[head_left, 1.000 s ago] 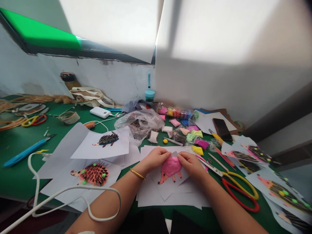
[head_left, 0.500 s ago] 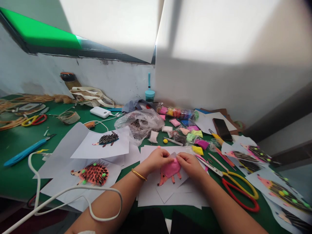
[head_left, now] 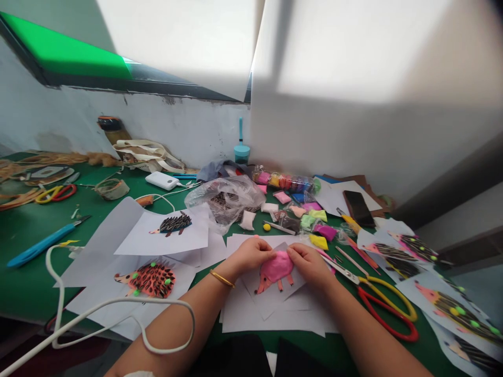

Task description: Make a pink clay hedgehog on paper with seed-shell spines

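Observation:
A pink clay hedgehog body [head_left: 276,266], with a peach snout and legs, lies on a small white sheet of paper [head_left: 271,305] in front of me. At its upper left edge, my left hand [head_left: 253,256] has thumb and fingers closed on the clay rim. My right hand [head_left: 308,262] pinches the upper right rim the same way. Fingertips cover part of the clay's edge, so whether the paper is also gripped is hidden. More white sheets [head_left: 236,314] lie underneath. Large scissors [head_left: 387,306] with red and yellow handles rest to the right of my right hand.
Beyond my hands lie several clay packets [head_left: 325,231], a yellow clay ball [head_left: 266,227] and a plastic bag of seeds [head_left: 226,201]. Finished hedgehog pictures stand left [head_left: 151,277] and right [head_left: 451,309]. A white cable [head_left: 118,303] loops across my left forearm. A phone [head_left: 358,208] lies back right.
The clay hedgehog and its small sheet have shifted slightly away from me and turned a little. Both hands stay at the clay's upper rim, with more pink showing between them.

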`<control>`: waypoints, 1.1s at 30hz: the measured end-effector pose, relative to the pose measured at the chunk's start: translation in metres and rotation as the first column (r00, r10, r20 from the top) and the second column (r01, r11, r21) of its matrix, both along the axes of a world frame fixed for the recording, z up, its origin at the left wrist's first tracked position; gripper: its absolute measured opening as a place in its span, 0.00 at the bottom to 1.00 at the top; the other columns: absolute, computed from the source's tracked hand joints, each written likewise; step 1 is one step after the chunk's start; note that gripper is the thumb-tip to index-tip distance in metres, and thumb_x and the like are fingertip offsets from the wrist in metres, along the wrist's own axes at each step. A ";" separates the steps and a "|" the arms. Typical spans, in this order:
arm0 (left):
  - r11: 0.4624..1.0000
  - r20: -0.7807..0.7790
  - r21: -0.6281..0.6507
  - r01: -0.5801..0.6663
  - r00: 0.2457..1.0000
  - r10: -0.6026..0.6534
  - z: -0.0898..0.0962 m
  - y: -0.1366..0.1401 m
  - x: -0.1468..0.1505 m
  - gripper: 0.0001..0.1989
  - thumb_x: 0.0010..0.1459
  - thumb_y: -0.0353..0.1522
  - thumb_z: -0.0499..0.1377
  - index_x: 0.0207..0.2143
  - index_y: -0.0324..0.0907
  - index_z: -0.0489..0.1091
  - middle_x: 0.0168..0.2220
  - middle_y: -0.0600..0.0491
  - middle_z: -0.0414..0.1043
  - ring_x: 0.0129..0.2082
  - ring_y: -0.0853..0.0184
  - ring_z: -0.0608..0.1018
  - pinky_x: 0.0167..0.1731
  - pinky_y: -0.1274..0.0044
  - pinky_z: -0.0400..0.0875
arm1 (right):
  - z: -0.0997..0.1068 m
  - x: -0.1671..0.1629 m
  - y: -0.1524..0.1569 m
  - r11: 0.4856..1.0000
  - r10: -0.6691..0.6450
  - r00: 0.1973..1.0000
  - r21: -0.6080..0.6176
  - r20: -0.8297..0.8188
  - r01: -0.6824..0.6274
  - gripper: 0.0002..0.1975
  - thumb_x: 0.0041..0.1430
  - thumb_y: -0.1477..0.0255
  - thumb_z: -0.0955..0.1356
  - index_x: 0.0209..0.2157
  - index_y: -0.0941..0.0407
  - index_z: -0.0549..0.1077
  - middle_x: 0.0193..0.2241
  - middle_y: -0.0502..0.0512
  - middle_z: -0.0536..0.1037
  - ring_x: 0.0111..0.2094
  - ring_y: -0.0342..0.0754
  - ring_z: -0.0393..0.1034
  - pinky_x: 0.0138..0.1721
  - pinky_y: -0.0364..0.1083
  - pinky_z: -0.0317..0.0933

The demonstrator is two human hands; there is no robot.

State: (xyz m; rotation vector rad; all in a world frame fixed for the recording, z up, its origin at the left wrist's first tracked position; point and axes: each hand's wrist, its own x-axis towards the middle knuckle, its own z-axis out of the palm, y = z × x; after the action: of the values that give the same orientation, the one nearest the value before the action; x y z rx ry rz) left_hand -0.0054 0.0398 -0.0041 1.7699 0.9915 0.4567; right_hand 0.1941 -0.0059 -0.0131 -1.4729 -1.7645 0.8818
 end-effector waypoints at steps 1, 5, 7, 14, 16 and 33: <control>1.000 0.005 0.007 -0.007 1.000 0.007 0.000 0.000 0.000 0.18 0.50 0.44 0.56 0.21 0.38 0.68 0.20 0.58 0.61 0.22 0.73 0.61 0.23 0.79 0.53 | 0.000 0.001 0.000 1.000 -0.004 1.000 0.004 -0.001 0.004 0.15 0.60 0.63 0.60 0.22 0.56 0.65 0.22 0.48 0.66 0.28 0.45 0.62 0.30 0.43 0.54; 0.997 0.048 0.064 -0.043 0.998 0.040 0.003 0.002 -0.002 0.23 0.56 0.46 0.50 0.18 0.38 0.65 0.18 0.58 0.57 0.22 0.72 0.59 0.24 0.78 0.54 | -0.001 0.005 0.002 0.999 -0.039 0.999 0.023 -0.002 0.039 0.15 0.60 0.62 0.60 0.23 0.56 0.66 0.23 0.49 0.67 0.28 0.46 0.63 0.31 0.43 0.54; 0.996 0.044 0.066 -0.053 0.998 0.050 0.004 0.002 -0.002 0.22 0.54 0.45 0.52 0.19 0.38 0.67 0.20 0.57 0.60 0.23 0.72 0.61 0.24 0.78 0.54 | -0.001 0.007 0.002 0.998 -0.049 0.999 0.025 -0.005 0.049 0.15 0.60 0.62 0.60 0.23 0.56 0.66 0.23 0.49 0.67 0.28 0.46 0.63 0.31 0.43 0.55; 0.995 0.011 -0.037 -0.097 0.995 0.098 0.000 0.003 -0.001 0.16 0.47 0.43 0.59 0.25 0.37 0.73 0.22 0.56 0.67 0.23 0.71 0.65 0.24 0.79 0.56 | 0.000 0.006 0.003 0.998 -0.053 0.999 0.034 -0.012 0.053 0.16 0.59 0.62 0.61 0.22 0.56 0.64 0.22 0.48 0.66 0.27 0.46 0.62 0.30 0.43 0.54; 0.997 0.004 0.001 -0.083 0.997 0.083 -0.002 0.004 -0.003 0.18 0.50 0.44 0.56 0.22 0.37 0.72 0.19 0.57 0.64 0.22 0.71 0.63 0.24 0.78 0.56 | 0.000 0.007 0.003 0.997 -0.063 0.998 0.036 -0.023 0.063 0.16 0.59 0.62 0.60 0.22 0.56 0.65 0.22 0.49 0.67 0.28 0.46 0.62 0.30 0.43 0.54; 0.999 -0.014 0.034 -0.018 1.000 0.018 -0.001 0.006 -0.006 0.20 0.50 0.46 0.54 0.19 0.39 0.66 0.19 0.58 0.59 0.23 0.71 0.62 0.28 0.78 0.58 | 0.003 0.006 0.002 0.996 -0.084 0.996 0.027 -0.016 0.084 0.18 0.59 0.59 0.60 0.22 0.55 0.64 0.22 0.49 0.66 0.28 0.47 0.61 0.30 0.44 0.54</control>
State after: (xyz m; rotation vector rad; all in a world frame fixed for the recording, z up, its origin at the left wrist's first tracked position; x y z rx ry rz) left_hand -0.0117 0.0455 -0.0047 1.7979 1.0160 0.4747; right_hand 0.2000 -0.0038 -0.0099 -1.5074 -1.6844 0.8202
